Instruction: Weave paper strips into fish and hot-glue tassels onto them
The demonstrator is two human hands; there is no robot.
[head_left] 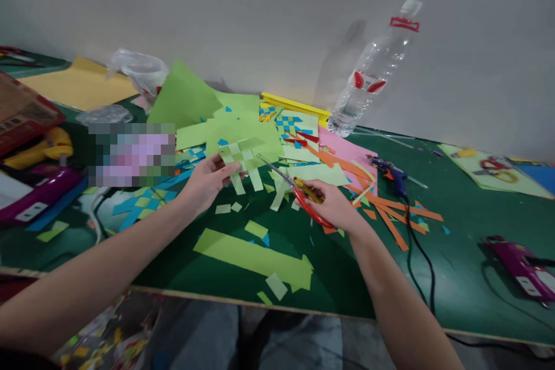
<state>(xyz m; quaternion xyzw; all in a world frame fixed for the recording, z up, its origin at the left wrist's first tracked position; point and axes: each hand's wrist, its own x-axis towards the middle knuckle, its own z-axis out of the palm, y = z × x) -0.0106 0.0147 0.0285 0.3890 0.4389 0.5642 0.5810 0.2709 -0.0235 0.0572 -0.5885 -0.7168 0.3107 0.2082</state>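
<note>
My left hand point(211, 179) pinches a woven piece of pale and bright green paper strips point(243, 157), with loose strip ends hanging from its lower side. In my right hand point(329, 202) is a pair of scissors point(313, 208) with red and yellow handles. The blades look nearly closed, and their tips point left, close to the right edge of the woven paper. Beneath the hands lie pale paper scraps point(277, 196). A long green paper strip point(255, 257) rests on the table nearer to me.
A tall clear bottle point(373, 78) stands against the wall. Orange paper strips point(392, 222) and a blue glue gun point(390, 176) with a black cord lie to the right. Purple power strips point(41, 193) sit at both sides. Another pair of scissors point(498, 170) lies far right.
</note>
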